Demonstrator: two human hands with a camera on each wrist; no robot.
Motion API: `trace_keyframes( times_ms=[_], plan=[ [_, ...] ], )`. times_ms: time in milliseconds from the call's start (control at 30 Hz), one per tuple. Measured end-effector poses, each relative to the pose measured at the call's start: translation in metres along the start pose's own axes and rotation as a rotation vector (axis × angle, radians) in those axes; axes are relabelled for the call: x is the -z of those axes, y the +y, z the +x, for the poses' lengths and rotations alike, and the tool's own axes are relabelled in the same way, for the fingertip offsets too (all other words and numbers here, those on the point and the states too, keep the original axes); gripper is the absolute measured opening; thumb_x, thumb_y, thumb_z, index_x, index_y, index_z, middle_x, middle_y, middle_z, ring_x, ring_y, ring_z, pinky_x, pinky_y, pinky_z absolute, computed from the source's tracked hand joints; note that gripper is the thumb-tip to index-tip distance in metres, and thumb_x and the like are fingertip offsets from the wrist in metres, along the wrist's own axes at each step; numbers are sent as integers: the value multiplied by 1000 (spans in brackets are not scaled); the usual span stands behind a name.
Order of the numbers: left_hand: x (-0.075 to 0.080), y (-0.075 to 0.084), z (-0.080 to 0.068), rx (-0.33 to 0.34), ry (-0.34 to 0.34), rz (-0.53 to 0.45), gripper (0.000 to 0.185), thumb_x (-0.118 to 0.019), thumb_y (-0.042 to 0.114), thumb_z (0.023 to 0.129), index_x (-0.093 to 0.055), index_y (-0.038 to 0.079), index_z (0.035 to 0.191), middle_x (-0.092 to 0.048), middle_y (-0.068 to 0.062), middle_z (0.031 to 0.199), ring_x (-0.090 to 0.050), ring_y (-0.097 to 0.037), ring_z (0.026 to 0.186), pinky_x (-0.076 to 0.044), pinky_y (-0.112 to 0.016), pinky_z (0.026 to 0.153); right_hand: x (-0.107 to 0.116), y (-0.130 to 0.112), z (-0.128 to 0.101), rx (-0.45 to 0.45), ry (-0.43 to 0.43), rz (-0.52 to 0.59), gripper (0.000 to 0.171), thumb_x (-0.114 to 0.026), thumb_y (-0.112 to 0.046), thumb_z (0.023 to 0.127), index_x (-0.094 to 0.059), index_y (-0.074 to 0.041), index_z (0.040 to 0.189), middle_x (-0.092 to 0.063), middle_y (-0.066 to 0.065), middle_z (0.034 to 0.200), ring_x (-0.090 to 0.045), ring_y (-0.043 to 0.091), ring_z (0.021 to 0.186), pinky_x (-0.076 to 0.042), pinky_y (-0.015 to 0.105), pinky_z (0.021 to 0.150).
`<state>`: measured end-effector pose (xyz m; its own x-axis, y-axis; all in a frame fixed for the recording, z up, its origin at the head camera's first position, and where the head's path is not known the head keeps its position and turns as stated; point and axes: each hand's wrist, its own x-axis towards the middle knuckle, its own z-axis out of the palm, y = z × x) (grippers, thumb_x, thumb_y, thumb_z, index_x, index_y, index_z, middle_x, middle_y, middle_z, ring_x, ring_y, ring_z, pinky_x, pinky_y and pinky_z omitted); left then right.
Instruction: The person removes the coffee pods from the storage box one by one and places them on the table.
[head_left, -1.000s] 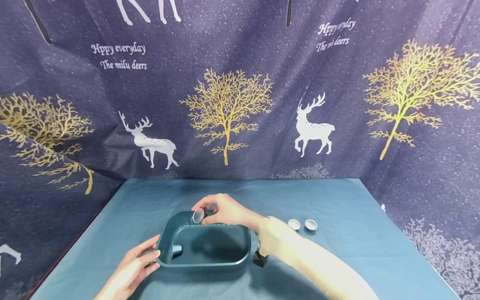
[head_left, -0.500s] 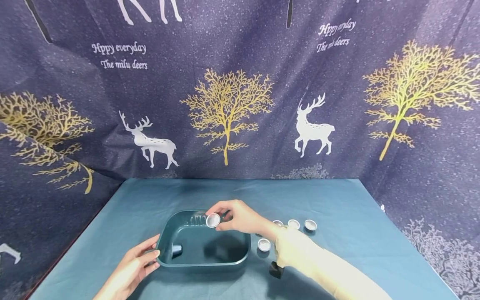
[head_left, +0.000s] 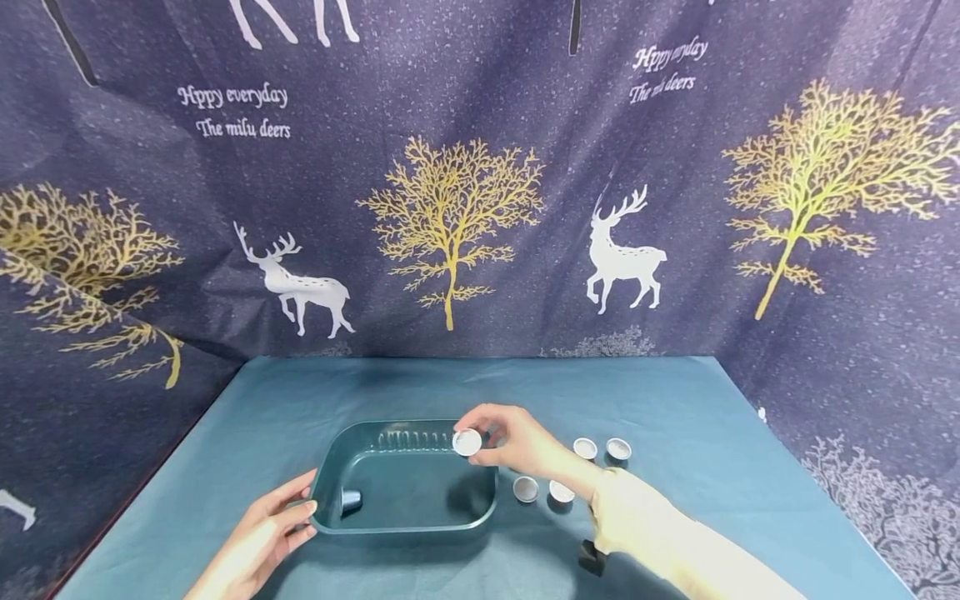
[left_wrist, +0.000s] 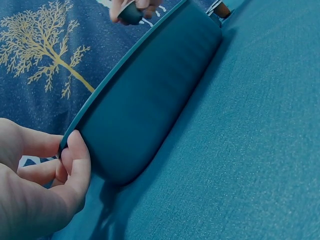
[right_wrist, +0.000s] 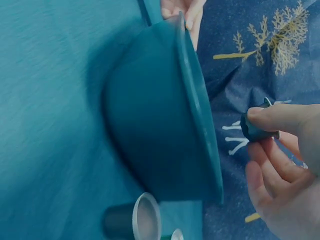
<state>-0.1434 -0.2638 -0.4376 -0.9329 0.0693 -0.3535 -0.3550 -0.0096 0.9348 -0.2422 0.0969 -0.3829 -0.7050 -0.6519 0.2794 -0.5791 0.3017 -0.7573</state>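
A dark teal plastic tray [head_left: 405, 525] sits on the teal tablecloth. My left hand [head_left: 298, 510] grips its left rim, thumb [left_wrist: 75, 165] curled over the edge. My right hand [head_left: 480, 435] pinches a small capsule cup [head_left: 467, 442] with a silver foil face, just above the tray's far right corner. In the right wrist view the cup [right_wrist: 255, 127] sits between thumb and fingertips [right_wrist: 280, 117], beyond the tray wall [right_wrist: 160, 135]. One more capsule [head_left: 348, 499] lies on its side inside the tray at the left.
Several capsules stand on the cloth right of the tray, two near it [head_left: 526, 488] [head_left: 561, 492] and two farther back [head_left: 585, 448] [head_left: 618, 449]. A dark printed curtain with deer and trees closes in the back and both sides.
My right hand has carried the pinched capsule rightwards along the tray's far rim, from its left corner to its right corner. The left hand has kept its grip and place.
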Motion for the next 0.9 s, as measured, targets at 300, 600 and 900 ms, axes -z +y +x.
trace_keyframes(
  times_ms=[300,600,900],
  plan=[
    [1,-1,1,9,-13,-2,76,-57,16,99,-11,1,158,-45,3,111,-61,-3,94,-55,-24,82,13,16,-30,-19,91,-26,40,-81,-4,77,-71,-11,115,-73,3,106,-63,6,91,-58,35,76],
    [0,-2,0,9,1,-1,76,-58,16,99,-13,2,158,-44,2,112,-60,-4,95,-55,-25,83,31,35,-61,-85,141,-48,41,-82,-12,78,-70,-17,116,-73,3,101,-62,7,89,-54,25,73],
    [-1,-1,1,-5,9,12,73,-56,15,100,-13,2,158,-44,4,114,-59,-2,95,-54,-23,83,46,44,-88,-122,216,-64,39,-79,-7,78,-70,-14,116,-72,1,102,-63,5,90,-54,25,73]
  ],
)
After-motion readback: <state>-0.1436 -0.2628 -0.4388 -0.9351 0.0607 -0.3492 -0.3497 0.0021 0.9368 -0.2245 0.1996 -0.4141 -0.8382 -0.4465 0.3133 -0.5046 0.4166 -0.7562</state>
